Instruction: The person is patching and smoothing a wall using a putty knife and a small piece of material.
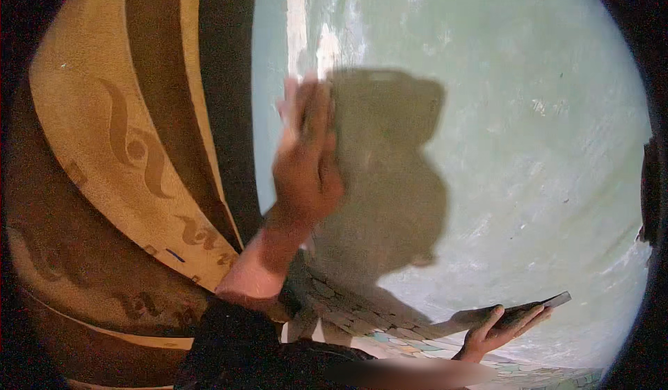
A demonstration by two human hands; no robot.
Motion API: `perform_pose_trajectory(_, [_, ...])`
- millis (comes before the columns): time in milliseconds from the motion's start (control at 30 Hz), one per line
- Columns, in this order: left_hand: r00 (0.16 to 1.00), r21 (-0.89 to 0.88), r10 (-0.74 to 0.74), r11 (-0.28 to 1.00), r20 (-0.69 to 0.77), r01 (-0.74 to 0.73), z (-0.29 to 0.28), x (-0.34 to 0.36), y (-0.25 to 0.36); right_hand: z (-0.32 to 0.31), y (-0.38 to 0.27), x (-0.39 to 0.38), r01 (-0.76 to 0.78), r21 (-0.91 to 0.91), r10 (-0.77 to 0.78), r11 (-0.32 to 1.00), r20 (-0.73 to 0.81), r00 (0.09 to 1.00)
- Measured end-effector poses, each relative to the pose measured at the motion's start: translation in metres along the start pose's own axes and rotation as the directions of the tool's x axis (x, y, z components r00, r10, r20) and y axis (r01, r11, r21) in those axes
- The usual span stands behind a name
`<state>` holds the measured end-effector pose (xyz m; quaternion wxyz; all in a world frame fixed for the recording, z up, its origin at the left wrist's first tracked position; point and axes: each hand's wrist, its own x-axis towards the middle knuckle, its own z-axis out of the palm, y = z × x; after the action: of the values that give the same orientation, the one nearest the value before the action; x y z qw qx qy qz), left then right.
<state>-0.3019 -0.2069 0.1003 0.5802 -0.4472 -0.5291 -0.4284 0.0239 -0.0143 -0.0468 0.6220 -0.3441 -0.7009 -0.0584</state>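
Note:
My left hand point(308, 171) is raised against the pale green wall point(508, 146), its back toward me and fingers pointing up. Motion smears the fingertips, so whether they grip anything cannot be told. They are beside a white smeared patch point(297, 21) that runs up the wall. At the lower right, my right hand point(492, 334) grips a flat, dark grey plate point(561, 298) with a straight end. The thumb lies on one side and the fingers on the other; the plate's kind is unclear.
Left of the wall hangs or stands a brown and tan patterned surface point(90, 112), with a dark vertical strip point(226, 77) between. A large shadow point(390, 174) falls on the wall. Stone-patterned flooring or covering point(410, 345) shows at the bottom.

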Motion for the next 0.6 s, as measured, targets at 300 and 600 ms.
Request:
perform_pose_trajectory(300, [0.991, 0.098, -0.111, 0.988, -0.07, 0.117, 0.003, 0.172, -0.001, 0.008, -0.003, -0.002, -0.042, 0.1, 0.047, 0.994, -0.042, 0.998])
perform_pose_trajectory(600, [0.985, 0.181, -0.16, 0.973, 0.058, 0.147, 0.002, -0.013, 0.008, 0.007, 0.002, -0.001, -0.022, 0.094, 0.026, 0.995, -0.046, 0.999])
